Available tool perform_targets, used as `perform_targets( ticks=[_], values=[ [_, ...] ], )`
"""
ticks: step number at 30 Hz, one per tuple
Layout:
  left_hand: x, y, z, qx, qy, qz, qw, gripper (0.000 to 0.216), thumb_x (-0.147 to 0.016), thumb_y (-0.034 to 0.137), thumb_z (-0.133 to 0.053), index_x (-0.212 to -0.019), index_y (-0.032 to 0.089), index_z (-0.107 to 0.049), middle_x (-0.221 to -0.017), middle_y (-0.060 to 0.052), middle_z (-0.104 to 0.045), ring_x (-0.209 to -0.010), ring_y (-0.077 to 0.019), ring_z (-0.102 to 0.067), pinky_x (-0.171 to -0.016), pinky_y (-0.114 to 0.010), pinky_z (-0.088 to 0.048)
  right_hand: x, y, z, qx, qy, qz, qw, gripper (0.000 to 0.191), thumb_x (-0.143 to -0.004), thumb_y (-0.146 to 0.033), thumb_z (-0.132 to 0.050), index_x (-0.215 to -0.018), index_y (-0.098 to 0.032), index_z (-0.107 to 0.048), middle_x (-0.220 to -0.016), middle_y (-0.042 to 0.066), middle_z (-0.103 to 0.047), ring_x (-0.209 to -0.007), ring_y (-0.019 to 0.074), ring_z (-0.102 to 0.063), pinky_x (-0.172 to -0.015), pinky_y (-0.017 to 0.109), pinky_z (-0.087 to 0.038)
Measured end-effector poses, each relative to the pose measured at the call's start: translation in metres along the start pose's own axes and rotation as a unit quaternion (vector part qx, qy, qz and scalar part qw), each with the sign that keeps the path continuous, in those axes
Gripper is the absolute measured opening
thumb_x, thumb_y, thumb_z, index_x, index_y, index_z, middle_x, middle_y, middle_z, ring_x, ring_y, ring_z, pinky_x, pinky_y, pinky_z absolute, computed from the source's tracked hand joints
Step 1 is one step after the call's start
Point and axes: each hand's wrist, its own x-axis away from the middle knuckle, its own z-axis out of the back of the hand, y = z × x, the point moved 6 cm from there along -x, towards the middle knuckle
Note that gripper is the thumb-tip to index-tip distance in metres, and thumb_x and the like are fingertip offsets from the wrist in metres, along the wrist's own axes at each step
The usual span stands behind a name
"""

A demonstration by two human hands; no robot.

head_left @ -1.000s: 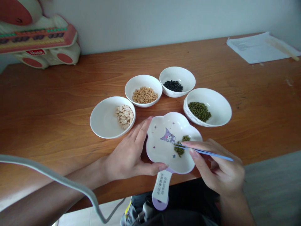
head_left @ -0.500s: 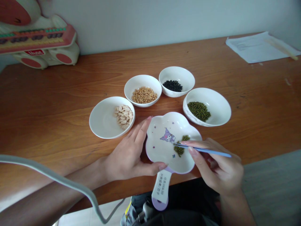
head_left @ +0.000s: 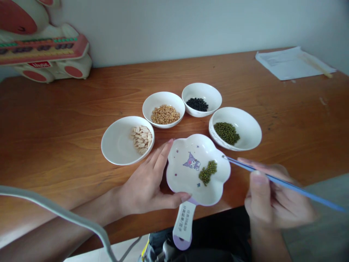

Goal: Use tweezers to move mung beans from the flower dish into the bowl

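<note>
My left hand (head_left: 148,182) steadies a white flower-shaped dish (head_left: 185,187) with a lilac rim, its thumb at the near edge and fingers along the left side. A small cluster of mung beans (head_left: 205,176) lies in this dish. Blue tweezers (head_left: 300,190) are pinched in my right hand (head_left: 272,196); at their tips, over the dish's right rim, is a small dark speck, seemingly one mung bean. Just beyond that rim stands a white bowl (head_left: 249,133) with more mung beans (head_left: 227,133).
Other white bowls hold pale flat seeds (head_left: 141,139), soybeans (head_left: 165,114) and black beans (head_left: 197,104). A toy keyboard (head_left: 40,51) stands back left, paper (head_left: 289,63) back right. A grey cable (head_left: 68,211) crosses the lower left.
My right hand and the tweezers have moved right, from the beans in the dish to its right rim. The left hand keeps its place on the dish; the view has shifted slightly.
</note>
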Motion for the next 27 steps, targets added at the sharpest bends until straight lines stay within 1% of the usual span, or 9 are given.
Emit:
perform_targets(
  ticks=[2,4,6,8,11,14,18,21,27],
  values=[
    [0.001,0.0,0.0,-0.007,0.002,0.002,1.0,0.127,-0.094,0.069,-0.078,-0.178,0.024,0.006,-0.177,-0.027,-0.035,-0.161,-0.0489,-0.045,-0.129,-0.067,-0.047,-0.003,0.006,0.004,0.009,0.096,0.002,0.995,0.034,-0.097,-0.008,-0.073,-0.122,-0.029,-0.084,-0.103,0.003,-0.085,-0.079,0.0203,-0.078,-0.066,0.036,-0.06],
    [0.001,0.0,0.001,-0.01,-0.001,0.005,1.0,0.127,-0.094,0.069,-0.078,-0.178,0.025,0.007,-0.177,-0.027,-0.035,-0.161,-0.0492,-0.046,-0.128,-0.067,-0.048,-0.006,0.013,0.001,0.032,0.121,-0.026,0.992,0.029,-0.1,-0.013,-0.074,-0.123,-0.028,-0.083,-0.107,0.004,-0.085,-0.087,0.0232,-0.081,-0.075,0.039,-0.065],
    [0.002,0.0,0.001,-0.01,-0.004,0.006,1.0,0.127,-0.094,0.069,-0.078,-0.178,0.025,0.008,-0.177,-0.027,-0.035,-0.161,-0.0494,-0.046,-0.128,-0.068,-0.047,-0.007,0.019,-0.003,0.043,0.102,-0.072,0.991,0.026,-0.102,-0.018,-0.073,-0.125,-0.028,-0.082,-0.111,0.007,-0.085,-0.093,0.0259,-0.083,-0.081,0.042,-0.067],
    [0.002,0.0,0.001,-0.01,-0.005,0.005,1.0,0.128,-0.094,0.069,-0.078,-0.178,0.026,0.009,-0.177,-0.027,-0.035,-0.161,-0.0495,-0.045,-0.128,-0.068,-0.047,-0.006,0.019,-0.005,0.029,0.082,-0.091,0.992,0.027,-0.102,-0.017,-0.072,-0.126,-0.028,-0.082,-0.112,0.007,-0.085,-0.092,0.0268,-0.083,-0.08,0.042,-0.068],
    [0.002,-0.001,0.001,-0.009,-0.004,0.005,1.0,0.128,-0.094,0.069,-0.078,-0.178,0.026,0.008,-0.177,-0.027,-0.035,-0.161,-0.0503,-0.045,-0.128,-0.07,-0.046,-0.003,0.011,-0.002,-0.011,0.049,-0.054,0.997,0.031,-0.099,-0.01,-0.072,-0.123,-0.027,-0.082,-0.105,0.006,-0.085,-0.085,0.0251,-0.081,-0.068,0.039,-0.064],
    [0.002,-0.002,0.001,-0.006,-0.006,0.006,1.0,0.128,-0.093,0.067,-0.08,-0.179,0.026,0.007,-0.177,-0.027,-0.036,-0.161,-0.0509,-0.045,-0.129,-0.07,-0.045,-0.004,0.004,-0.008,-0.024,-0.06,-0.01,0.998,0.033,-0.093,-0.007,-0.074,-0.118,-0.026,-0.082,-0.101,0.005,-0.085,-0.076,0.0219,-0.077,-0.058,0.036,-0.056],
    [0.002,-0.003,0.001,-0.002,-0.005,0.006,1.0,0.128,-0.093,0.065,-0.081,-0.179,0.027,0.006,-0.179,-0.026,-0.034,-0.161,-0.0502,-0.044,-0.128,-0.069,-0.046,-0.009,-0.007,-0.022,-0.035,-0.199,0.061,0.978,0.032,-0.089,-0.006,-0.074,-0.114,-0.025,-0.079,-0.096,0.003,-0.085,-0.068,0.0178,-0.075,-0.058,0.034,-0.057],
    [0.002,-0.002,0.001,-0.002,-0.007,0.003,1.0,0.128,-0.092,0.066,-0.081,-0.179,0.026,0.005,-0.178,-0.026,-0.036,-0.161,-0.0497,-0.045,-0.128,-0.069,-0.046,-0.013,-0.011,-0.028,-0.028,-0.224,0.079,0.971,0.029,-0.09,-0.007,-0.073,-0.112,-0.025,-0.077,-0.094,0.002,-0.086,-0.067,0.0181,-0.076,-0.06,0.035,-0.057],
    [0.001,0.0,0.003,-0.013,-0.011,-0.001,1.0,0.125,-0.095,0.066,-0.079,-0.179,0.024,0.003,-0.177,-0.027,-0.036,-0.16,-0.0492,-0.046,-0.129,-0.069,-0.045,-0.016,-0.014,-0.03,-0.02,-0.218,0.081,0.972,0.03,-0.089,-0.006,-0.072,-0.112,-0.025,-0.077,-0.092,0.001,-0.086,-0.067,0.018,-0.076,-0.062,0.034,-0.058]
  ],
)
